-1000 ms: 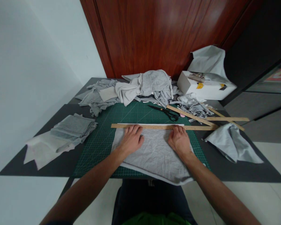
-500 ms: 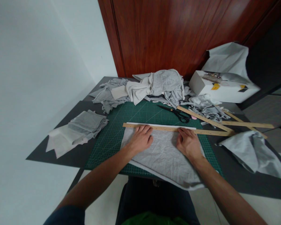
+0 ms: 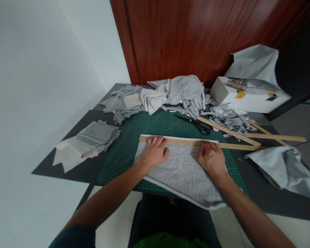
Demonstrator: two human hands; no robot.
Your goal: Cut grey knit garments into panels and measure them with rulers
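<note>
A light grey cloth lies on the green cutting mat, its near edge hanging past the table front. Across its far edge runs a wooden ruler, with a thin white strip of fabric showing beyond it. My left hand grips the ruler near its left end, fingertips over the wood and thumb on the cloth. Farther right, my right hand is curled with its fingers on the same ruler. Black scissors rest on the mat beyond the right hand.
Folded grey cloths lie at left. Crumpled fabric is heaped along the back. A second wooden ruler slants behind the right hand, near fabric scraps. At back right stands a white box; another grey cloth lies at right.
The ruler has slid slightly right along the cloth's far edge, its left end now closer to the cloth's corner. Both hands stay on it. The view has shifted a little.
</note>
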